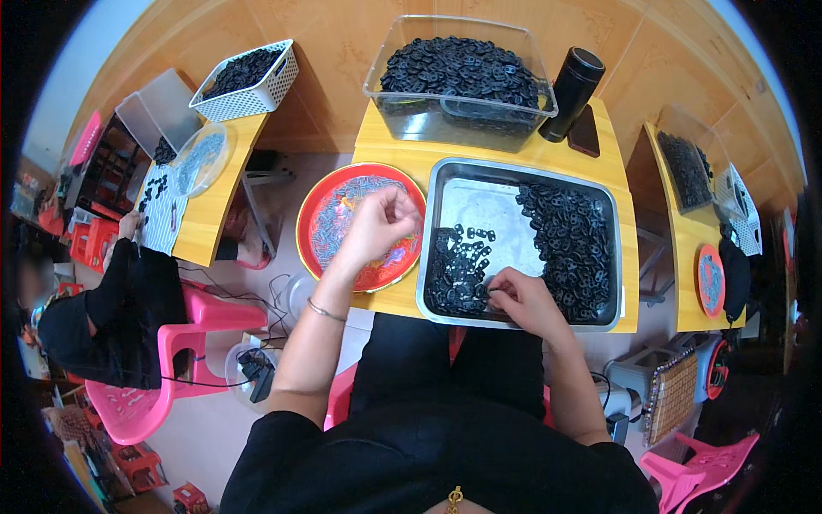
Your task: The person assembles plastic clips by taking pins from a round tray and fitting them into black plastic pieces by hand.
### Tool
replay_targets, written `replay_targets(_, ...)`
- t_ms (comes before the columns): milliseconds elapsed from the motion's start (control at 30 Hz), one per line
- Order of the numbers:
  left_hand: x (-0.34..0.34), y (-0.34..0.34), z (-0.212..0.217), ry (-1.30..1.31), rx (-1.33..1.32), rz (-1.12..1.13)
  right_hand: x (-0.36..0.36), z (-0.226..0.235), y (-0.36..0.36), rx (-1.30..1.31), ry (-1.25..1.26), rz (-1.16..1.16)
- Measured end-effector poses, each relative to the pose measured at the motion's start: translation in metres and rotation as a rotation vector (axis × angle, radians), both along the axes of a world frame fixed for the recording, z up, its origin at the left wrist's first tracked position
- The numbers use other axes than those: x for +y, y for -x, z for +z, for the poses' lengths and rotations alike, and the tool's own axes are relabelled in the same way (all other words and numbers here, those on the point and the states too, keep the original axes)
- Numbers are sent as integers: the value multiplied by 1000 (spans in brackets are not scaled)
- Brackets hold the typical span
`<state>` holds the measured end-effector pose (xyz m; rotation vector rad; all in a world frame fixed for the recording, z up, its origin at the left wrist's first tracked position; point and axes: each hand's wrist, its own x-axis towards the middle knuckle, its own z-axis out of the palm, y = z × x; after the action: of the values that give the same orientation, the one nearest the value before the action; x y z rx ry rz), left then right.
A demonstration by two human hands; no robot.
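Observation:
My left hand (383, 224) is over the right side of a red round tray (310, 259) with a yellow rim, which holds many small grey screws (330, 230). Its thumb and fingertips are pinched together; anything between them is too small to make out. Inside a rectangular metal tray (488, 201), my right hand (524, 301) pinches a small black plastic piece at the edge of the left-hand group of black pieces (454, 278). A larger heap of similar two-holed black pieces (578, 253) fills the metal tray's right side.
Behind the trays stands a clear bin (462, 120) of black pieces, with a black flask (574, 92) and a phone (584, 133) beside it. At left, a person (120, 317) sits at another yellow table (205, 236). A third table (685, 274) stands at right.

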<state>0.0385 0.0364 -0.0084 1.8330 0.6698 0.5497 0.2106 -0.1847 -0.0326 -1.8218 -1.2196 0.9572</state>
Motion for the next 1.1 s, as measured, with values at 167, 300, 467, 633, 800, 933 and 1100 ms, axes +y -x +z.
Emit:
replay_targets(167,-47,-1,7,601,-329,-147,11,20,9,130,-134,-127)
replay_targets(300,-71,-3,3,853,-424,-177,15,39,14,240,-311,-147)
replay_targets(467,-84,-10,-2,973,-476,-129,19,46,23,303,-389,-155)
replay_targets(633,-90,-15,0,990,-538,-81,22,39,30,482,-425,-226)
replay_targets(800,-95,-18,-3,982,-623,-47,25,40,31,478,-398,-254)
replay_targets(933,-97,-20,-3,924,-615,-8,26,44,33,473,-391,-287)
replay_targets(1100,-96,-21,-2,950,-617,13,28,40,28,375,-489,-291)
